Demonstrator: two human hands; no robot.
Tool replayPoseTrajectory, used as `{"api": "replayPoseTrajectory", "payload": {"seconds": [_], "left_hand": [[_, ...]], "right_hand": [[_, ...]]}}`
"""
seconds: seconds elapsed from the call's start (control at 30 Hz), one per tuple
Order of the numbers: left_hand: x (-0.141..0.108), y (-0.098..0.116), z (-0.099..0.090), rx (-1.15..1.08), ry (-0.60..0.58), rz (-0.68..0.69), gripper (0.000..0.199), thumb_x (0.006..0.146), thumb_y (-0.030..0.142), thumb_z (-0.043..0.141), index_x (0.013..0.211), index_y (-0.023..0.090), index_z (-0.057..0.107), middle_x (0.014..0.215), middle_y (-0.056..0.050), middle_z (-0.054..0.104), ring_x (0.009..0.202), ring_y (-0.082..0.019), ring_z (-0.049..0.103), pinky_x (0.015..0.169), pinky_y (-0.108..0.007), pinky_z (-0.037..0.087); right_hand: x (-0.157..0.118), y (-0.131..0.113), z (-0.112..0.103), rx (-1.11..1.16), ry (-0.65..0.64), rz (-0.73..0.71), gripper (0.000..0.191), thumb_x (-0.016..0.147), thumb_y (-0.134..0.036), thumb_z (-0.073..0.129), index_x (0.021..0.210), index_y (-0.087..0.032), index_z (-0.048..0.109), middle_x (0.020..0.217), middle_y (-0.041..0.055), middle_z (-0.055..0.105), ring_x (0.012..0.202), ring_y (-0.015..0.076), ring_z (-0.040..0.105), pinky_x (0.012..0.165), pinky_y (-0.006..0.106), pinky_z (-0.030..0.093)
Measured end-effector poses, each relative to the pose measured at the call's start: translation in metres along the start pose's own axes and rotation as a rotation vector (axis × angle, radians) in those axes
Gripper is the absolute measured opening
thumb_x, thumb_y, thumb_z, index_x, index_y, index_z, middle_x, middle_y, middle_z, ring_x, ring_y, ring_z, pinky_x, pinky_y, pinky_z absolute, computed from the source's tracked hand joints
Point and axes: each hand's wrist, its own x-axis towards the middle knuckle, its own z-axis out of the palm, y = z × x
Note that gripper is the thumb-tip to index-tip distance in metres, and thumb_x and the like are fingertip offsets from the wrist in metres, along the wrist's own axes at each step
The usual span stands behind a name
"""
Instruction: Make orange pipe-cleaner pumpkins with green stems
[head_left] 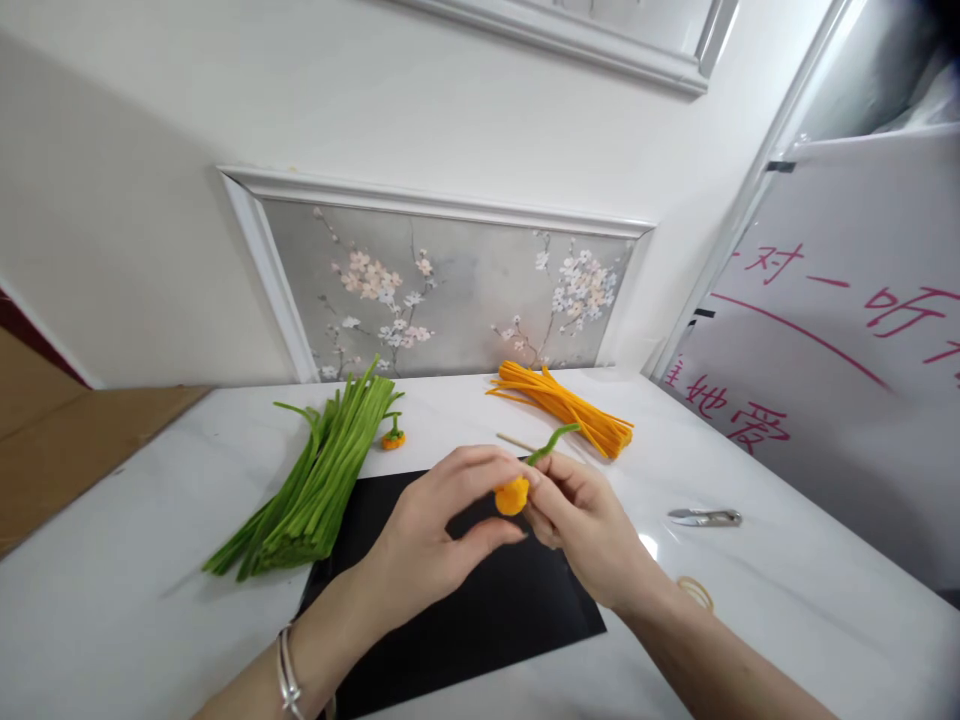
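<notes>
Over the black mat, my right hand pinches a small orange pipe-cleaner flower close to its head. Its fuzzy green stem sticks out above the fingers and bends to the right. My left hand curves around the flower's left side, thumb and fingers apart. The left fingertips reach the flower's upper edge; whether they press on it is hard to see. Another orange flower with a short green stem lies head down behind the mat.
A thick bundle of green pipe cleaners lies on the left, and an orange bundle at the back right. Thread snips, rubber bands and a thin stick rest on the white table. A wall panel stands behind.
</notes>
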Motion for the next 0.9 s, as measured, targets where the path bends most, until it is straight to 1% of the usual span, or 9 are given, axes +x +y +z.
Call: {"api": "replayPoseTrajectory", "payload": {"seconds": [0.07, 0.1, 0.2, 0.27, 0.37, 0.5, 0.63, 0.8, 0.9], "left_hand": [[0.002, 0.003, 0.005, -0.312, 0.056, -0.175, 0.054, 0.067, 0.015, 0.080, 0.115, 0.031, 0.063, 0.114, -0.004, 0.063, 0.100, -0.021, 0.063, 0.086, -0.033, 0.053], [0.003, 0.005, 0.008, -0.453, 0.076, -0.267, 0.051, 0.068, 0.018, 0.080, 0.114, 0.029, 0.063, 0.110, -0.004, 0.064, 0.095, -0.020, 0.064, 0.081, -0.031, 0.055], [0.004, 0.008, 0.014, -0.662, 0.072, -0.518, 0.019, 0.078, 0.025, 0.073, 0.096, 0.020, 0.067, 0.093, -0.003, 0.066, 0.082, -0.014, 0.065, 0.077, -0.025, 0.054], [0.004, 0.010, 0.015, -0.704, 0.051, -0.572, 0.012, 0.079, 0.023, 0.072, 0.087, 0.017, 0.067, 0.085, -0.001, 0.066, 0.077, -0.012, 0.064, 0.078, -0.024, 0.053], [0.003, 0.011, 0.013, -0.690, 0.080, -0.557, 0.013, 0.075, 0.020, 0.076, 0.083, 0.016, 0.066, 0.084, 0.000, 0.065, 0.076, -0.010, 0.062, 0.078, -0.022, 0.052], [0.003, 0.010, 0.009, -0.555, 0.135, -0.525, 0.012, 0.076, 0.021, 0.075, 0.084, 0.018, 0.067, 0.084, 0.000, 0.064, 0.080, -0.010, 0.059, 0.078, -0.021, 0.050], [0.005, 0.011, 0.011, -0.325, 0.123, -0.429, 0.009, 0.079, 0.023, 0.071, 0.085, 0.017, 0.068, 0.082, 0.000, 0.066, 0.079, -0.012, 0.059, 0.076, -0.023, 0.048], [0.004, 0.012, 0.016, -0.242, 0.127, -0.382, 0.008, 0.079, 0.023, 0.069, 0.083, 0.017, 0.066, 0.080, -0.001, 0.066, 0.077, -0.015, 0.059, 0.076, -0.026, 0.049], [0.002, 0.013, 0.020, -0.178, 0.182, -0.343, 0.006, 0.079, 0.022, 0.069, 0.082, 0.018, 0.064, 0.077, 0.000, 0.064, 0.073, -0.014, 0.059, 0.071, -0.025, 0.049]], "right_hand": [[0.001, 0.000, -0.002, -0.037, 0.017, -0.065, 0.029, 0.087, -0.045, 0.059, 0.078, -0.017, 0.053, 0.054, -0.0085, 0.036, 0.046, 0.0058, 0.028, 0.043, 0.020, 0.020], [0.001, 0.001, -0.003, -0.061, 0.026, -0.096, 0.029, 0.088, -0.044, 0.058, 0.079, -0.017, 0.053, 0.054, -0.0081, 0.037, 0.047, 0.0061, 0.029, 0.043, 0.020, 0.022], [0.002, 0.004, -0.004, -0.143, 0.056, -0.166, 0.027, 0.088, -0.042, 0.058, 0.079, -0.017, 0.055, 0.056, -0.0066, 0.043, 0.048, 0.0071, 0.037, 0.045, 0.021, 0.030], [0.002, 0.006, -0.004, -0.199, 0.058, -0.158, 0.028, 0.089, -0.043, 0.056, 0.078, -0.017, 0.055, 0.059, -0.0048, 0.048, 0.050, 0.0085, 0.044, 0.048, 0.022, 0.037], [0.003, 0.004, -0.007, -0.355, 0.038, -0.148, 0.026, 0.089, -0.041, 0.054, 0.077, -0.018, 0.055, 0.068, -0.0012, 0.056, 0.061, 0.0127, 0.054, 0.058, 0.026, 0.046], [0.002, -0.004, -0.013, -0.606, 0.151, -0.343, 0.015, 0.087, -0.034, 0.058, 0.086, -0.018, 0.059, 0.081, 0.0028, 0.062, 0.077, 0.0168, 0.058, 0.072, 0.030, 0.049], [-0.003, -0.010, -0.011, -0.542, 0.095, -0.376, 0.014, 0.087, -0.031, 0.060, 0.094, -0.019, 0.060, 0.085, 0.0041, 0.063, 0.079, 0.0171, 0.061, 0.071, 0.029, 0.052], [-0.005, -0.007, -0.004, -0.436, 0.066, -0.326, 0.013, 0.085, -0.030, 0.063, 0.091, -0.019, 0.060, 0.081, 0.0021, 0.062, 0.071, 0.0141, 0.060, 0.063, 0.025, 0.052], [-0.005, -0.006, -0.001, -0.335, 0.079, -0.263, 0.017, 0.085, -0.034, 0.063, 0.088, -0.018, 0.059, 0.076, 0.0004, 0.060, 0.066, 0.0124, 0.059, 0.062, 0.025, 0.053]]}}
